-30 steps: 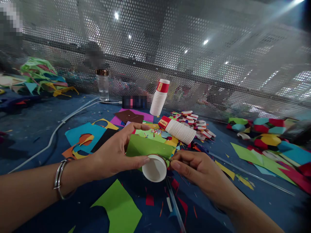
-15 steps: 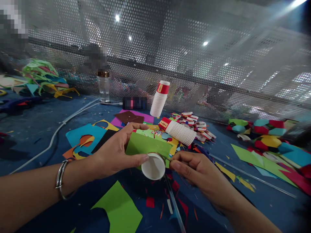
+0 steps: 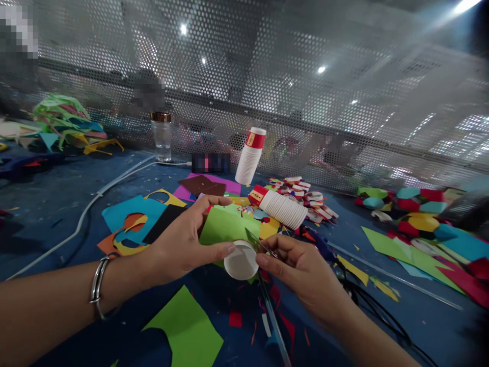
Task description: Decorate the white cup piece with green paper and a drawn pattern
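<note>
My left hand (image 3: 191,234) is closed, pinching a paper cup (image 3: 241,261) and a bright green sheet of paper (image 3: 221,227) together. The cup's white round opening faces me, with the thumb at its rim and the green sheet behind it. My right hand (image 3: 294,260) is closed on small scissors (image 3: 263,245). Their thin blades lie along the cup's upper right edge, at the green paper; the fingers hide most of the handles. Below, a cut green sheet (image 3: 191,326) with a curved notch lies on the blue surface.
One stack of paper cups (image 3: 248,160) stands upright; another stack (image 3: 280,206) lies on its side. Cut cup pieces (image 3: 315,199) are heaped behind. A glue gun (image 3: 319,239), a clear glue stick (image 3: 273,321), a glass bottle (image 3: 162,137) and coloured paper (image 3: 130,219) lie around.
My right hand has moved slightly left and up, bringing the scissor blades over the cup's rim. The green sheet's right part no longer stretches as far right. My left hand keeps its grip.
</note>
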The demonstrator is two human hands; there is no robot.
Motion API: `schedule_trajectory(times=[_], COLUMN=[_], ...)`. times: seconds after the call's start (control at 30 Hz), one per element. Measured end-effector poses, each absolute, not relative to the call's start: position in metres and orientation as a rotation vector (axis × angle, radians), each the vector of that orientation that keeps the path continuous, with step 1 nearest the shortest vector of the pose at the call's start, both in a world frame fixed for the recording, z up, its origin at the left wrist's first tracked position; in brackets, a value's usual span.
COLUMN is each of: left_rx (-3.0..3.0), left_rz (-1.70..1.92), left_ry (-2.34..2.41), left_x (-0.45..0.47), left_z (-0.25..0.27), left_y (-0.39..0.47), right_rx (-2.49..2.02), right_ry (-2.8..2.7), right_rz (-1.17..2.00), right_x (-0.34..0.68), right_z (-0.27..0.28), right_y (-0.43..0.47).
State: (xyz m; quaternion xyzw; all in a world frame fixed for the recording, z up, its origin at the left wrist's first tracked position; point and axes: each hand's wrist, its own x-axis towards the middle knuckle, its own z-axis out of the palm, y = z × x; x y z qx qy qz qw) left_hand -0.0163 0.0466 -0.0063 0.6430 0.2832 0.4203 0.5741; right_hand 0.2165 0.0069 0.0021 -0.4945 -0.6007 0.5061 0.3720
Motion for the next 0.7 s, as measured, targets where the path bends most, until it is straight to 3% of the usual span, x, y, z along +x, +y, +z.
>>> schedule_trajectory(times=[0.23,0.43,0.7], left_rx=[1.362,1.317,1.293], left_rz=[0.957,0.687,0.785], left_ry=[0.659,0.584,0.598], left_x=[-0.0125,-0.0160,-0.0177], left_z=[-0.0043,-0.0077,-0.0105], left_y=[0.0458,0.0439,0.0508], right_rx=[-1.199,-1.169,-1.212], right_ry=[-1.471,-1.389,-1.439], right_rz=[1.305,1.263,1.298], right_x=[0.2136,0.2154,0.2167], right_z=[0.0000,0.0026,0.0037], right_y=[0.0046,0.0037,0.0030])
